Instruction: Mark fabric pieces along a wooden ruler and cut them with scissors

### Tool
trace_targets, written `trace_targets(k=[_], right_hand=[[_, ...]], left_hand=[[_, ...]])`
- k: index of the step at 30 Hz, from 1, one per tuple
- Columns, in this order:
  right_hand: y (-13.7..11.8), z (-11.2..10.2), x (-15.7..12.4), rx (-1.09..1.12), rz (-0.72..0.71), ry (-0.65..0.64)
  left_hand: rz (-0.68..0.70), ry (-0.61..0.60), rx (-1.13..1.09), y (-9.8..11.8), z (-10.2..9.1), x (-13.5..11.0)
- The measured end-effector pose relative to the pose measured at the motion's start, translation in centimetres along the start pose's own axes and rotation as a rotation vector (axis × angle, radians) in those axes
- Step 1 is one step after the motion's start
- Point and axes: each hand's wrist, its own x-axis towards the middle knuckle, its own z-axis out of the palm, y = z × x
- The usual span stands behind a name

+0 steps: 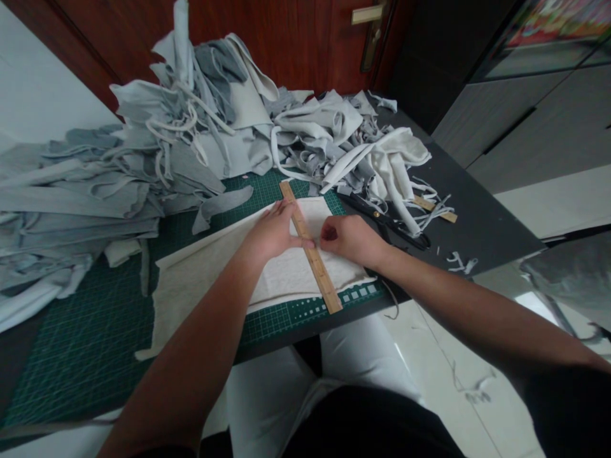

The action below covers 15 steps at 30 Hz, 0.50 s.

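A piece of cream cloth (210,267) lies spread over the green cutting mat (71,343). Across its right part runs a wooden ruler (317,267), slanting from far to near. My left hand (272,232) rests on the cloth with fingers apart, its fingertips and thumb pressing on the ruler. Just right of the ruler, my right hand (353,238) is closed in a pinch above the cloth; whatever its fingers hold is too small or hidden to make out. Black scissors (382,219) lie beyond my right hand, partly under fabric scraps.
Piled grey fabric (86,197) covers the mat's left side. A heap of pale scraps and strips (329,133) fills the table's back. Another wooden piece (434,208) lies at the right among strips. Behind the table stands a red-brown door (305,44).
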Motion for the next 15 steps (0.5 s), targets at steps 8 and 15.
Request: trace_targets(k=[8, 15], right_hand=[[1.7, -1.8, 4.1, 0.076, 0.058, 0.038], [1.4, -1.5, 7.5, 0.057, 0.036, 0.026]], left_hand=[[-0.016, -0.002, -0.043, 0.0, 0.1, -0.1], [0.007, -0.025, -0.037, 0.3, -0.4, -0.2]])
